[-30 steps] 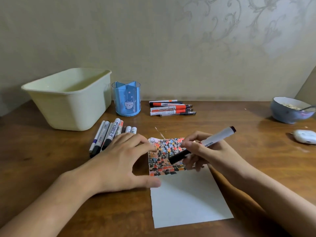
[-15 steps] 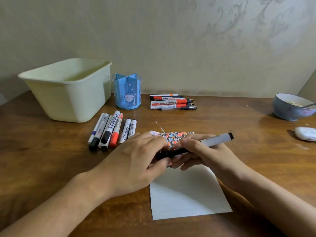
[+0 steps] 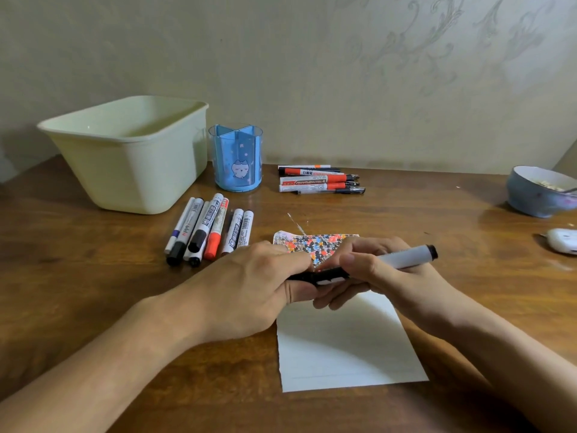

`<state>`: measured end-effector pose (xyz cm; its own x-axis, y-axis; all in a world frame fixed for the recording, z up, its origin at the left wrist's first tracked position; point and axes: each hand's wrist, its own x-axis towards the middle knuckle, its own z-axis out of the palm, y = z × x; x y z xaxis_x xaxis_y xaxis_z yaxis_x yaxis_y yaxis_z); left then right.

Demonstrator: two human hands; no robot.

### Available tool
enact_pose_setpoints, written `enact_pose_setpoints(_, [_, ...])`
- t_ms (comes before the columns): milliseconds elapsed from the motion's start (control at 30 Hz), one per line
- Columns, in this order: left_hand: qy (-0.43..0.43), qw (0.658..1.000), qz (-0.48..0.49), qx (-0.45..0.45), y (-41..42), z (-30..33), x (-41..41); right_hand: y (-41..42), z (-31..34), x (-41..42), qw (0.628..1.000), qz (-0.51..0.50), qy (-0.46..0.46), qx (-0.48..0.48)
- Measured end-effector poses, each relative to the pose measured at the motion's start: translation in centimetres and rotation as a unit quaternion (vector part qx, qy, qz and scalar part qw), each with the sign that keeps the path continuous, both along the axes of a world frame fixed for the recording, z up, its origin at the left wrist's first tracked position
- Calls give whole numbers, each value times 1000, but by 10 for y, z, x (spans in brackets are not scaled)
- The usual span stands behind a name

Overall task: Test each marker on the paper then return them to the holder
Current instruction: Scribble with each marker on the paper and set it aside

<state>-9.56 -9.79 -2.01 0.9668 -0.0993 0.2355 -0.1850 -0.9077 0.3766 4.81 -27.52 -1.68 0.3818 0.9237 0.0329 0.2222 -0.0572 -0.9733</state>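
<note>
We hold a white-barrelled marker with a black cap (image 3: 402,257) between both hands, above the far end of a white sheet of paper (image 3: 346,345) whose top is covered in red, orange and black test marks. Our right hand (image 3: 371,270) wraps its fingers round the white barrel, the black end plug sticking out past it to the right. Our left hand (image 3: 249,285) pinches the black cap end between thumb and forefinger, its knuckles toward us. The two hands touch at the fingertips over the paper.

Beyond our left hand lies a row of capped markers (image 3: 207,232) with white barrels and black, red and blue caps. Past these stands the blue round plastic pen holder with a cat picture (image 3: 239,162), beside a pale green plastic tub (image 3: 131,157). Beyond our right hand lies a second pile of red and black markers (image 3: 318,180). Far off to its right sit a blue ceramic bowl (image 3: 537,193) and a small white case (image 3: 563,240), all on the brown wooden table (image 3: 78,292).
</note>
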Motion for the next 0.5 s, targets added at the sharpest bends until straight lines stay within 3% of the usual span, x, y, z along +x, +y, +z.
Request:
enact_pose_setpoints(67, [24, 999, 16, -18, 11, 4, -3, -6, 3, 14, 999, -25, 19, 18])
enact_pose_setpoints(200, [-67, 991, 50, -105, 27, 19, -9, -20, 15, 31, 989, -120, 31, 77])
enact_pose_setpoints(333, [-75, 992, 87, -49, 23, 14, -8, -16, 3, 26, 994, -110, 7, 2])
enact_pose_setpoints(500, [-30, 992, 121, 1, 23, 7, -5, -17, 5, 26, 992, -122, 3, 34])
